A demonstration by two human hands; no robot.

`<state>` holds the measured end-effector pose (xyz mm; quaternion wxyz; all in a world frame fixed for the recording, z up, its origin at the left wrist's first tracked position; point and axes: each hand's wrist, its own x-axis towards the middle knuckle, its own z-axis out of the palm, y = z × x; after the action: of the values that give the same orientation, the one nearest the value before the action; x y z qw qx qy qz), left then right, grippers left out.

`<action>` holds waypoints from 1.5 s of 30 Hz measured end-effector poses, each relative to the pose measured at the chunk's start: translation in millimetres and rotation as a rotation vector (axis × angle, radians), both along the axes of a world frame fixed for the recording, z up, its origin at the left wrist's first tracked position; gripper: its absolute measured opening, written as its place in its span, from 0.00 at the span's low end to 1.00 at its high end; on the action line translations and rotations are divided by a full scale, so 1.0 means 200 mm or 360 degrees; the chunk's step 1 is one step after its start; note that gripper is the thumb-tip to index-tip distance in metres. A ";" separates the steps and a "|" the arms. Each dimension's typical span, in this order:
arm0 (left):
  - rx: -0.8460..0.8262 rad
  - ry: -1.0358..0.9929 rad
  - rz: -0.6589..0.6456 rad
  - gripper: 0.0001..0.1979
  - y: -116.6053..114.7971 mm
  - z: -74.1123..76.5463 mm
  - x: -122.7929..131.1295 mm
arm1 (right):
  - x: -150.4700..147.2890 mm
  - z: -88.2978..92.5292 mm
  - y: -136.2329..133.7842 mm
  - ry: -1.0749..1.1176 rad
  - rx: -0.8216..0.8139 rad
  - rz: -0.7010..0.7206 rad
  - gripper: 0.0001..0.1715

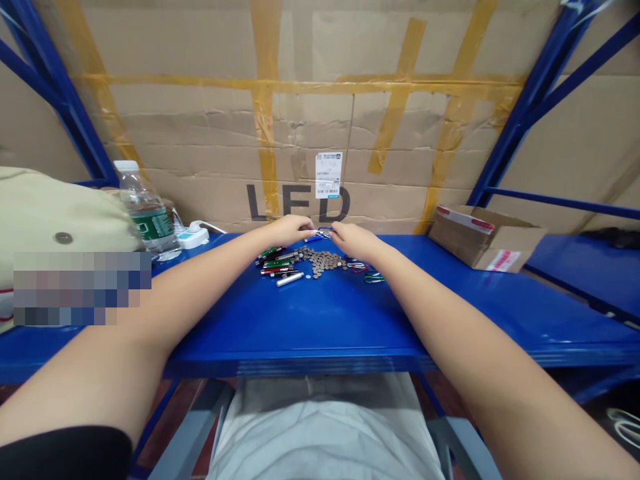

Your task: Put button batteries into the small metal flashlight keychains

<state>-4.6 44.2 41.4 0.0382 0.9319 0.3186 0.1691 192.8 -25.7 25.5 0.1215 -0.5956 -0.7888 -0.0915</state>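
Note:
My left hand (pixel 291 231) is closed in a pinch at the far side of the table, its fingertips at a small blue metal flashlight (pixel 313 239). Facing it, my right hand (pixel 353 239) pinches a blue carabiner clip (pixel 326 229) with small metal links by it. The exact grip is too small to make out. Just below lies a spread pile of small round silver-grey button cells (pixel 324 262). Several small flashlights (pixel 277 265) in green, red and black lie left of the pile, with a silver one (pixel 290 279) nearest me. Red and green carabiners (pixel 373 277) lie beside my right forearm.
A water bottle (pixel 150 217) and a white power strip (pixel 193 236) stand at the back left, beside a beige bag (pixel 60 213). An open cardboard box (pixel 483 237) sits at the right. Behind the blue table (pixel 300 327) rises a large taped carton (pixel 200 147) between blue posts.

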 end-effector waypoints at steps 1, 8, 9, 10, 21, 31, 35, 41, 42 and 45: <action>0.0017 0.0070 0.0016 0.16 0.04 0.01 0.05 | 0.03 -0.01 0.03 0.0021 -0.0004 -0.0049 0.21; 0.0090 0.0551 0.0295 0.13 0.24 -0.06 0.26 | 0.08 -0.08 0.18 -0.0021 -0.0098 -0.0297 0.20; 0.0108 0.0576 0.0353 0.12 0.25 -0.07 0.26 | 0.07 -0.08 0.18 -0.0013 -0.0080 -0.0297 0.20; 0.0133 0.0592 0.0412 0.12 0.26 -0.09 0.26 | 0.07 -0.07 0.18 -0.0007 -0.0059 -0.0287 0.20; 0.0225 0.0622 0.0457 0.09 0.07 0.06 -0.01 | 0.09 0.00 0.07 -0.0004 -0.0201 -0.0140 0.18; -0.0004 0.0725 0.0688 0.13 0.03 -0.05 -0.40 | 0.04 0.08 -0.07 -0.0025 -0.0567 0.0079 0.17; 0.0082 0.0594 0.0592 0.13 0.04 -0.07 -0.34 | 0.02 0.09 -0.09 -0.0017 -0.0611 0.0078 0.16; 0.0055 0.0566 0.0598 0.16 0.04 -0.10 -0.25 | 0.04 0.07 -0.06 -0.0011 -0.0613 0.0130 0.15; 0.0072 0.0542 0.0571 0.14 0.05 -0.11 -0.25 | 0.05 0.07 -0.06 -0.0012 -0.0616 0.0129 0.14; 0.0131 0.0460 0.0494 0.11 0.06 -0.12 -0.24 | 0.05 0.06 -0.06 0.0018 -0.0643 0.0126 0.12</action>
<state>-52.3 56.5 17.8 -0.0724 0.8870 0.4533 0.0503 202.4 -37.3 36.7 0.0076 -0.5769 -0.8132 0.0769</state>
